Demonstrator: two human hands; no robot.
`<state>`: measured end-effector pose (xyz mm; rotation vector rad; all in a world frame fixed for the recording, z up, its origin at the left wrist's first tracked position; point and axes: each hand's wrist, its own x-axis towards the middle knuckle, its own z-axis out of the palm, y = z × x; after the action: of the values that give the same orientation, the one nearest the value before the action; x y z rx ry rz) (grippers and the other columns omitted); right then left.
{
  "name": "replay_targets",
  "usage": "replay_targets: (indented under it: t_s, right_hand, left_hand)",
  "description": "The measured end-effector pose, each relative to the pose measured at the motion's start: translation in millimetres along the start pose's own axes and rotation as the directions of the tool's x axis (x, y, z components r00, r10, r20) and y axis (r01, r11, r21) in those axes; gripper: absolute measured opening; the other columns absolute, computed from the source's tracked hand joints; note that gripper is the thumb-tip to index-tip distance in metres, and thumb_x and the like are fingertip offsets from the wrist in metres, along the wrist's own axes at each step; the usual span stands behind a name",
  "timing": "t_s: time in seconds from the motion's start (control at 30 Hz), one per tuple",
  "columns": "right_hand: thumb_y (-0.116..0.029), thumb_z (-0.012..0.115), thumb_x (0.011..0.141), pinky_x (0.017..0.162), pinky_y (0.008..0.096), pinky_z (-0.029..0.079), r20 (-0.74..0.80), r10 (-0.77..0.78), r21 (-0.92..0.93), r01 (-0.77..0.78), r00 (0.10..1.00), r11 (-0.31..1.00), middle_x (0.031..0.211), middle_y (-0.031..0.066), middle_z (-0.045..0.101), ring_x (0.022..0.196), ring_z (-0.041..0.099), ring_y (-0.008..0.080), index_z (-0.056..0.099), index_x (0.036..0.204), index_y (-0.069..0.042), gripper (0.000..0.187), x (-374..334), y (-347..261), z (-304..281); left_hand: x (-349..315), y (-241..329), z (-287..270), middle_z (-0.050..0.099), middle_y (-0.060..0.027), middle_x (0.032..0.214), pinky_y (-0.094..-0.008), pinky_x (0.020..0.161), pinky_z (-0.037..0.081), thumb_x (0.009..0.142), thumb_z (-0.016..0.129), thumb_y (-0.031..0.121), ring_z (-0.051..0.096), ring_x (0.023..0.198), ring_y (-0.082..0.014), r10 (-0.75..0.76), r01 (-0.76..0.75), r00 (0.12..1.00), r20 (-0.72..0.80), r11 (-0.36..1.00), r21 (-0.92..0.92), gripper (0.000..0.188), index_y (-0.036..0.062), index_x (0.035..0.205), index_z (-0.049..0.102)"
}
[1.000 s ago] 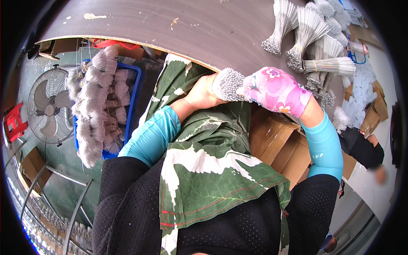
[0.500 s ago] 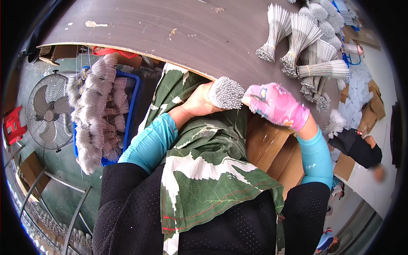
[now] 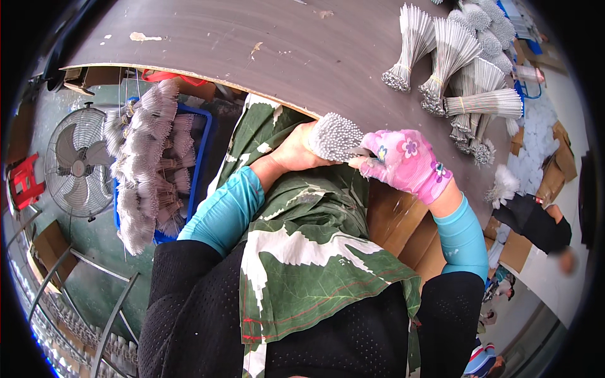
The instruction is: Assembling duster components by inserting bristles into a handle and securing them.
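My bare left hand (image 3: 295,148) is wrapped round a thick bundle of thin grey-white stems (image 3: 335,137), its dense, dotted end turned up. The bundle is just off the table's near edge, above my lap. A pink floral glove covers my right hand (image 3: 403,160). Its thumb and fingers are pinched together against the right side of the bundle's end. What lies between those fingertips is too small to make out. Most of the bundle's length is hidden behind my left hand.
Tied bundles of similar stems (image 3: 482,103) lie on the brown table (image 3: 252,44) at the right. To the left, a blue crate (image 3: 205,142) holds more bundles beside a standing fan (image 3: 77,160). A cardboard box (image 3: 394,217) is below my right hand. Another person's arm (image 3: 532,217) shows at far right.
My right hand has moved slightly left, bringing its pinched fingertips onto the edge of the bundle. My left hand keeps its hold in nearly the same place.
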<state>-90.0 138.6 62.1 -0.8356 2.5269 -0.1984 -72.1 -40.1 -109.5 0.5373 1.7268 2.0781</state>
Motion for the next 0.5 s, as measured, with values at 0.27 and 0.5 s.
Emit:
replay_targets:
  t_s: [0.27,0.5]
  right_hand:
    - [-0.038,0.068,0.079,0.06,0.0416,0.048,0.007,-0.084,-0.004,0.084,0.996,0.996,0.078,0.0119,0.063,0.073,0.062,0.0323,0.062,0.086,-0.01,0.03,7,1,-3]
    - [-0.03,0.057,0.091,0.061,0.029,0.044,0.183,0.013,0.736,-0.146,0.983,0.661,0.066,0.0043,0.057,0.062,0.051,0.0115,0.063,0.089,-0.001,0.029,5,13,-10]
  left_hand:
    - [0,-1,-1,0.065,-0.0084,0.106,-0.0313,0.091,0.047,0.064,0.083,0.014,0.062,0.099,-0.0188,0.013,-0.016,0.999,0.032,0.996,0.085,0.055,0.0033,0.112,0.058]
    - [2,-4,2,0.065,-0.0086,0.104,-0.0319,0.089,0.048,0.064,0.084,0.018,0.063,0.097,-0.0205,-0.045,0.045,0.999,0.011,0.998,0.039,0.055,0.0041,0.11,0.059]
